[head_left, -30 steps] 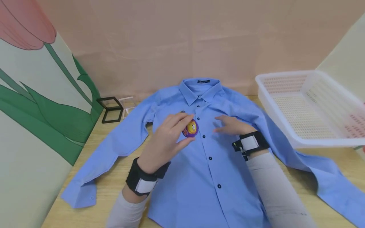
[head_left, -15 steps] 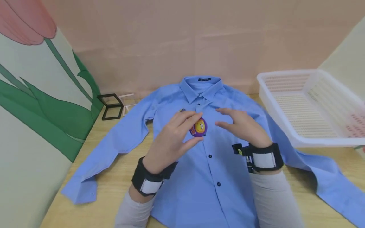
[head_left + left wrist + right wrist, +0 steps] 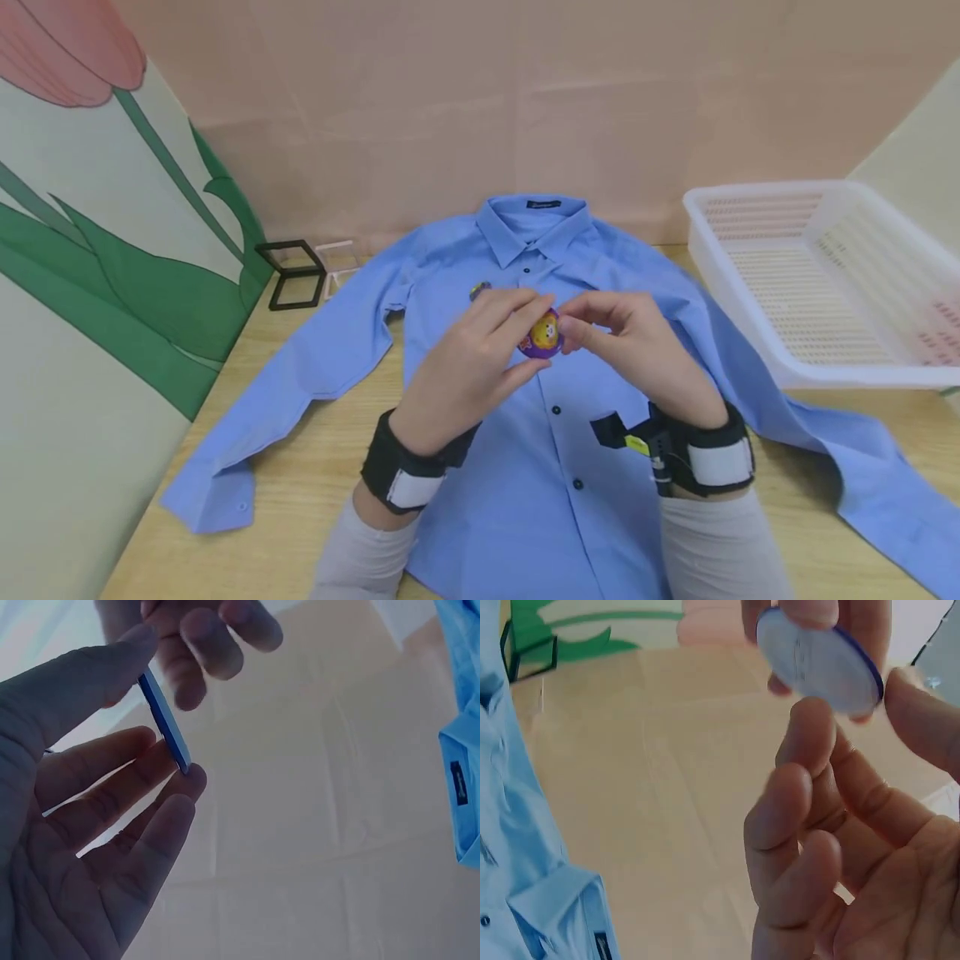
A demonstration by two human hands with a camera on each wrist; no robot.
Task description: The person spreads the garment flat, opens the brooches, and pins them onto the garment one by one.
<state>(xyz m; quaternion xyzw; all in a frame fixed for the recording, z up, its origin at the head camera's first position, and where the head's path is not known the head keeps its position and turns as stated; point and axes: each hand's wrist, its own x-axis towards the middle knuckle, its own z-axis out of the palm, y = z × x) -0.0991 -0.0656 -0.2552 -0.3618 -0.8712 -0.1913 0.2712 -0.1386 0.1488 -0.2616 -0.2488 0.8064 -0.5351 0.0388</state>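
My left hand [image 3: 461, 367] holds a round purple pin badge [image 3: 547, 335] by its edge, thumb on one side and fingers on the other. A yellow cartoon animal is on its front; the pale back [image 3: 817, 664] with its pin shows in the right wrist view. My right hand [image 3: 645, 350] pinches the badge's right edge between thumb and index finger. Both hands are above the chest of a blue button-up shirt [image 3: 480, 492], laid out front up with sleeves spread. Another small coloured item [image 3: 479, 290] lies on the shirt's chest, partly hidden behind my left hand.
A white perforated plastic basket [image 3: 795, 377] stands at the back right, beside the shirt's sleeve. At the back left are a black hinged frame [image 3: 294, 306] and a whitish one [image 3: 327, 287]. All stand on a wooden table [image 3: 315, 467] before a beige backdrop [image 3: 390, 117].
My left hand has moved to the right with the badge. My right hand has risen off the shirt and come in to the badge's right edge, its thumb and index finger closing together.
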